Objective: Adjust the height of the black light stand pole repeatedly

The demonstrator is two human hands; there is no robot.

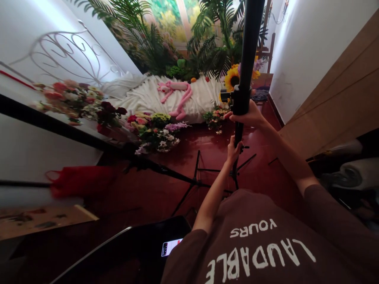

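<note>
A black stand pole rises in front of me, slanting slightly to the right at its top. My right hand is closed around it just below a thick collar with a knob. Lower down, my left hand grips the thinner part of the same pole, beside a small clamp screw. The pole's legs spread over the dark red floor below my hands.
Another black stand crosses from the left. Flower bunches lie before a white draped bed with a pink plush toy. Sunflowers are behind the pole. A red bag hangs left; a phone lies on a black surface.
</note>
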